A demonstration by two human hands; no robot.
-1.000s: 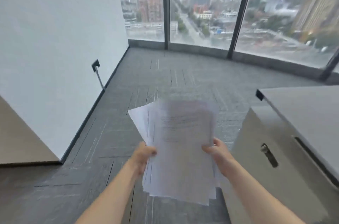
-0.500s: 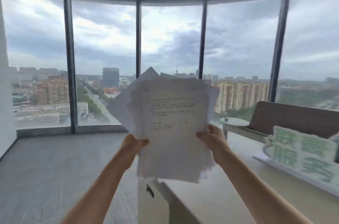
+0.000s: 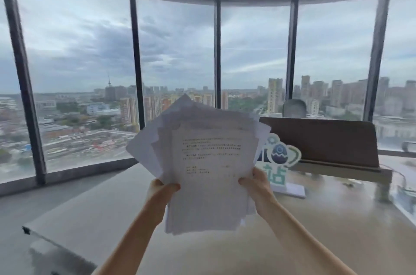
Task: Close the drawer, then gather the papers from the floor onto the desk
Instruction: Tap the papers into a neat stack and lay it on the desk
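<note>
I hold an untidy stack of white printed papers point(image 3: 207, 162) upright in front of me, above the pale desk top point(image 3: 108, 211). My left hand point(image 3: 161, 189) grips the stack's left edge, thumb in front. My right hand point(image 3: 256, 182) grips its right edge the same way. The sheets fan out unevenly at the upper left. Part of the drawer unit point(image 3: 56, 259) shows below the desk's left corner; whether its drawer is shut cannot be seen.
A green and white cut-out sign point(image 3: 279, 162) stands on the desk just right of the papers. Behind it is a brown board on a raised shelf point(image 3: 326, 142), with a chair back point(image 3: 293, 108) beyond. Tall windows curve around; grey carpet point(image 3: 33, 205) lies to the left.
My view has risen from the floor and turned right towards the desk. Both hands have kept hold of the papers and now carry them over the desk top.
</note>
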